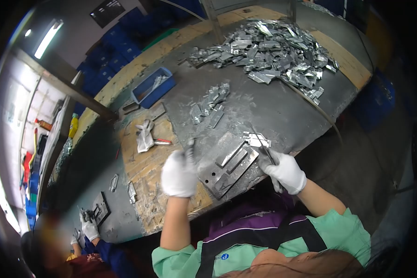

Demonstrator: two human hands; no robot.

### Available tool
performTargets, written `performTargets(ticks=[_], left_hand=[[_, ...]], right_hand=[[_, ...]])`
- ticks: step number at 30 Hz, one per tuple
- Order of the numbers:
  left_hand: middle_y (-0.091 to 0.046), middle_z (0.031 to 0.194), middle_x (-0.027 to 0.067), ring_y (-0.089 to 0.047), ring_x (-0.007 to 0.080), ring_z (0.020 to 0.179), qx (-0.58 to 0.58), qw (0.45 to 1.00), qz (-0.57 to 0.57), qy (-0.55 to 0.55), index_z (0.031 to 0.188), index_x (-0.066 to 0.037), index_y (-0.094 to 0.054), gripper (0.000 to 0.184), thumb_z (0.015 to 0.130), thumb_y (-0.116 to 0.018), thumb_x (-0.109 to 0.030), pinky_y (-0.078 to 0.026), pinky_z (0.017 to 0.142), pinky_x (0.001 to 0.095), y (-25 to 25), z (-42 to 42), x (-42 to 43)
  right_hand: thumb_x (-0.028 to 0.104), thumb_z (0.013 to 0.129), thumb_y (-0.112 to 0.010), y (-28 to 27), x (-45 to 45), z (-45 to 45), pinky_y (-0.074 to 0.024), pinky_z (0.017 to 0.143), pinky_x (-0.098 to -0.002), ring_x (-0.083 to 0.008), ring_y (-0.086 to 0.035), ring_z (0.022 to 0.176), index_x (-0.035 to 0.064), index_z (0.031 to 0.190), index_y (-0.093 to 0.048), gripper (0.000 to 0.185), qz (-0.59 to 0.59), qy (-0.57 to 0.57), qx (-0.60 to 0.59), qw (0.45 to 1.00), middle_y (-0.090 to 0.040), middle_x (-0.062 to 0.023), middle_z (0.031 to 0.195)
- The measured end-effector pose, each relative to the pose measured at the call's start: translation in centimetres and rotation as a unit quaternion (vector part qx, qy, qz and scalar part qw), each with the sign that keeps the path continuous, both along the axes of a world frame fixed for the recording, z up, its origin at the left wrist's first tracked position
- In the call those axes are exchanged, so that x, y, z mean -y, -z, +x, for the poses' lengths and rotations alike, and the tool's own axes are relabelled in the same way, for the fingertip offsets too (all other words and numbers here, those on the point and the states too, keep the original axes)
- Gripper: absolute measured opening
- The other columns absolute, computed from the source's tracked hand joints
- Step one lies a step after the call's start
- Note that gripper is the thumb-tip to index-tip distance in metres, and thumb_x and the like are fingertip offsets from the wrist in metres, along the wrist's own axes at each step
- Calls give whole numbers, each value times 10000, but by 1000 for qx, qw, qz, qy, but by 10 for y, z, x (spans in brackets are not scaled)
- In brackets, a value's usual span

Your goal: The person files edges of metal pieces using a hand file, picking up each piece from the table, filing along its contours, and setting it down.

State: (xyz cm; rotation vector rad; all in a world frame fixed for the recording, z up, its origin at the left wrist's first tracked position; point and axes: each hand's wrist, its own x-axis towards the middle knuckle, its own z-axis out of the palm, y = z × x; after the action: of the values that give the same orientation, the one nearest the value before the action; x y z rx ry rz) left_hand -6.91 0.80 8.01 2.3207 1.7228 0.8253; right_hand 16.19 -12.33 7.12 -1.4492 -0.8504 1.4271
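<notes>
My right hand point(285, 172), in a white glove with grey fingertips, is closed around a thin dark rod-like tool point(267, 150) that points up and away. Beyond its tip lies a shiny flat metal part point(256, 139), next to a steel fixture block point(234, 164) with a raised bar and round holes. My left hand point(178, 173), also gloved, is over the board's edge to the left of the block. Its fingers point away from me, stretched out and slightly blurred, and I see no part in them.
A large heap of metal parts point(273, 48) covers the far table, with a smaller pile point(211, 104) nearer. A blue bin point(153, 87) stands at the back left. Spare gloves point(145, 136) and a red-handled tool point(162, 141) lie on the board point(155, 171). A co-worker's gloved hand point(89, 226) is at lower left.
</notes>
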Motion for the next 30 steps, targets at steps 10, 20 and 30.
performTargets(ticks=[10, 20, 30], left_hand=[[-628, 1122, 156, -618, 276, 1041, -328, 891, -77, -304, 1242, -62, -531, 530, 872, -571, -440, -507, 844, 413, 14, -125, 4], [-641, 963, 116, -606, 304, 902, -185, 886, 82, 417, 1101, -64, -598, 296, 835, -577, -191, -493, 768, 412, 16, 89, 30], [-680, 906, 192, -657, 343, 909, -328, 839, -113, 419, 918, -62, -691, 235, 760, -702, -235, -520, 800, 410, 3, 188, -18]], right_hand=[[326, 957, -558, 54, 37, -13, -259, 314, -272, -135, -351, 275, -9, 921, -586, 338, 34, -54, -336, 940, -429, -34, 401], [246, 940, -594, 54, 73, -10, -283, 319, -238, -104, -381, 290, -32, 954, -604, 278, -11, 1, -250, 968, -469, -21, 453], [219, 938, -571, 59, 106, 21, -295, 325, -238, -110, -387, 289, -59, 1026, -609, 294, -25, 139, -162, 977, -480, -21, 444]])
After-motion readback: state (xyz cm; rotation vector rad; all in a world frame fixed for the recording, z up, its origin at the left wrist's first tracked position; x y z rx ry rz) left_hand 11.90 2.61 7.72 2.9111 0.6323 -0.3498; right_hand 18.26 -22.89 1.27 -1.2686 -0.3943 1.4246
